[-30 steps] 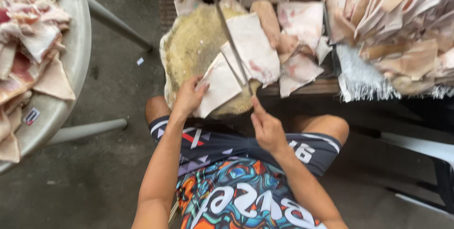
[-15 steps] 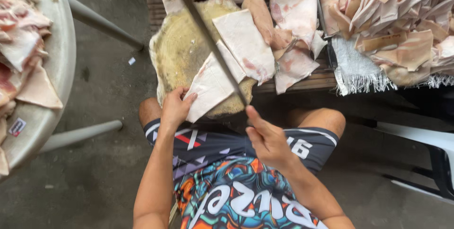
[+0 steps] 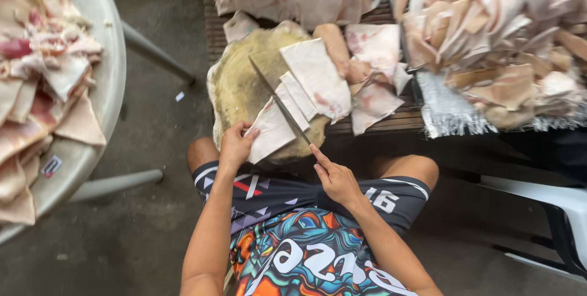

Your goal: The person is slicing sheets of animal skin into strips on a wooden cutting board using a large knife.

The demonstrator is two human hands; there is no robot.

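You slice a slab of pork skin on a round chopping block.

Your left hand (image 3: 235,146) pins the near corner of the pale slab (image 3: 275,126) flat on the worn chopping block (image 3: 238,85) — fingers closed on its edge. Your right hand (image 3: 335,177) is clamped on the handle of a long knife (image 3: 278,103), whose blade lies slantwise across the slab. Your hands sit apart, knife between them. More cut pieces (image 3: 318,76) lie on the block's far side, beside the heap (image 3: 501,33) on the bench (image 3: 391,126). A metal tray (image 3: 113,76) of meat stands at your left.
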